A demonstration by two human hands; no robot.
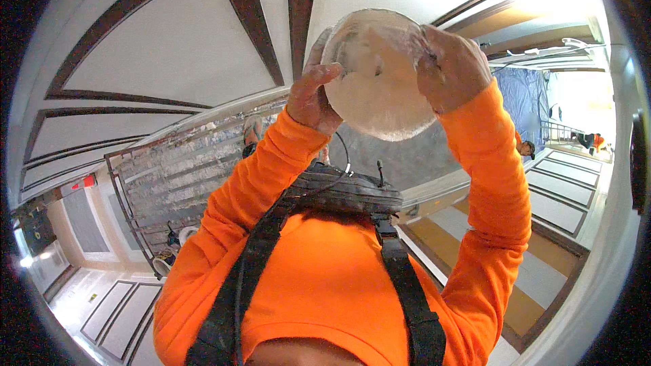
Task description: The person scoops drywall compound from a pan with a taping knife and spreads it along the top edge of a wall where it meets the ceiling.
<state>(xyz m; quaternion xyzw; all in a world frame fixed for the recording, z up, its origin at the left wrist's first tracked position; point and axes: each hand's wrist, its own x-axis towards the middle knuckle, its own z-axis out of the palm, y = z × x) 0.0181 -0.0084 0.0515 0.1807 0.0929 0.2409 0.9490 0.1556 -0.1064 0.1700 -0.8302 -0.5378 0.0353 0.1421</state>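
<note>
Both arms, in orange sleeves, are raised around a round, pale, cloudy disc (376,78) with whitish residue on its face and rim. My left hand (317,91) grips its left edge, the thumb over the surface and the fingers partly hidden behind. At the opposite edge, my right hand (453,68) has bent fingers closed on the rim. A black bag (346,190) on straps sits at my front, below the disc, with a cable looping from it.
Dark-trimmed white panels (169,41) surround me. A dusty slatted platform with railings (169,190) lies lower left, my feet partly visible. Blue sheeting (525,108) hangs at the right. A co-worker's head (527,148) shows beyond my right arm, another person (595,141) farther off.
</note>
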